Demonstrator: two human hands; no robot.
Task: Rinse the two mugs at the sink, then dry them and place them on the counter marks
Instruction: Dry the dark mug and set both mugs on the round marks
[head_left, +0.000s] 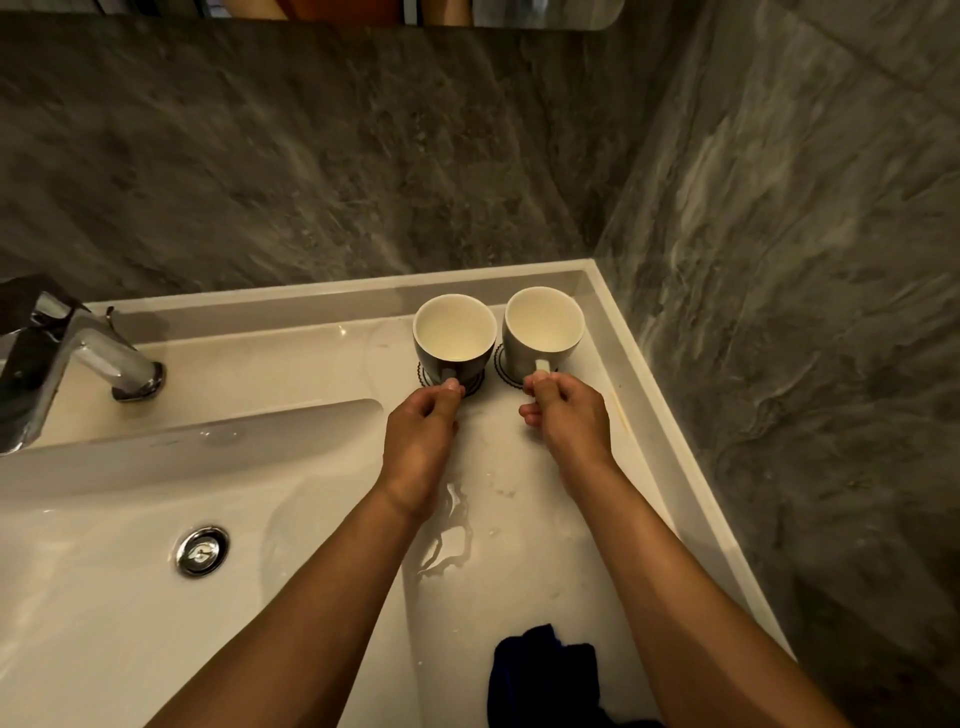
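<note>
Two mugs stand upright side by side at the back right of the white counter (524, 467), each on a dark round mark. The left mug (453, 338) is dark outside and white inside; the right mug (543, 330) is pale grey. Both handles point toward me. My left hand (421, 431) pinches the dark mug's handle. My right hand (566, 415) pinches the pale mug's handle. Both mugs look empty inside.
A chrome faucet (78, 358) stands at the left above the white sink basin (130, 597), whose drain plug (202, 551) is visible. A dark blue cloth (540, 675) lies on the counter near me. Water puddles (452, 530) spread between my forearms. Grey marble walls close the back and right.
</note>
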